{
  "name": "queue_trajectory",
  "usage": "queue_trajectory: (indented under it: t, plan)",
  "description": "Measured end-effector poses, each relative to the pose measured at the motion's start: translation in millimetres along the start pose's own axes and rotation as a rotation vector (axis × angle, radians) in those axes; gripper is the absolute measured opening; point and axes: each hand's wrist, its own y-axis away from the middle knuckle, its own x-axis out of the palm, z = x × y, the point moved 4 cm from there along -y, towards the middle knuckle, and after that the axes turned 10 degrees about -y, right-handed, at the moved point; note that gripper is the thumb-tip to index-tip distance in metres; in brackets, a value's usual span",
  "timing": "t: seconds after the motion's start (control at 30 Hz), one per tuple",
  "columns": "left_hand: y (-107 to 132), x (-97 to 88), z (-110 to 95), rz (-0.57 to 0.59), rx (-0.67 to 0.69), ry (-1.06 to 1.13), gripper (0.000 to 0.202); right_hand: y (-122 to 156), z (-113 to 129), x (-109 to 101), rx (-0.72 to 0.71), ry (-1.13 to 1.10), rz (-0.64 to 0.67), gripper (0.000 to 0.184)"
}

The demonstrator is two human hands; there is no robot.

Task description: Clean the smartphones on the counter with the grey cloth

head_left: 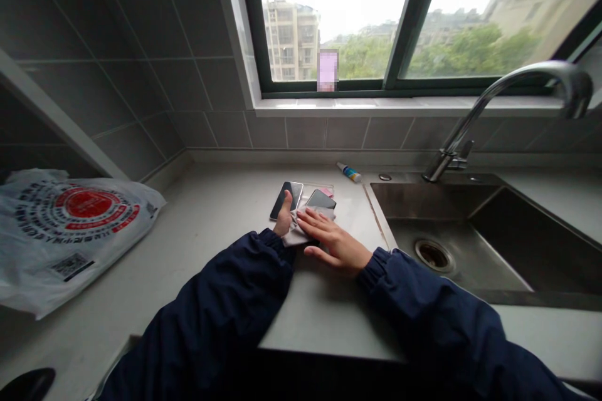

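Cloth and dark phone under two hands, on a worktop beside a sink

Surroundings:
- Worktop, pale, running beneath your forearms.
- Plastic bag, white with red and black print, at far left, well apart from your hands.
- Sink, steel, sunk into the worktop at right; its near-left corner lies close to your right sleeve.
- Drain, round, in the sink floor.
- Faucet, chromed, arching over the sink from its back edge.
- Tube, white and blue, lying at the back, just left of the sink.
- Window, dark-framed, above the tiled wall; a pinkish item, blurred, shows at its lower edge.

Close to your hands:
- Pale-edged phone, lying just beyond your left hand; your thumb overlaps it in view, contact unclear.
- Pink piece, small, just behind the dark phone.

Grip and placement:
- Cloth, light grey, crumpled between your two hands and over the near part of the dark phone, whose far end juts out.
- Right hand: laid flat on the cloth, fingers extended, thumb spread.
- Left hand: thumb raised at the cloth's left edge; fingers hidden, so you cannot tell whether they clamp the phone.
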Motion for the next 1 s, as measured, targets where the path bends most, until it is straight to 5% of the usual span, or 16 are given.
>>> queue_trajectory:
  t: [0.1, 0.23, 0.5, 0.7, 1.0]
  plan:
    - [1, 3.3, 3, -0.075, -0.049, -0.052, 0.107, 0, -8, -4, 0.101, 0.022, -0.068, 0.069]
    - [2, 13.9, -3, -0.031, 0.101, 0.03, 0.087, 5, -26, -13, 0.243, 0.079, -0.229, 0.069]
    - [9, 11.5, 0, 0.018, -0.082, -0.047, 0.084, 8, -33, -22, 0.265, 0.136, -0.345, 0.068]
    - [1, 10.8, -3, 0.0, 0.057, -0.005, 0.089, 4, -29, -13, 0.19, 0.041, -0.187, 0.077]
    - [-2, -7.8, -4, -0.057, -0.027, -0.049, 0.112, 0, 15, -4, -0.032, -0.073, 0.031, 0.079]
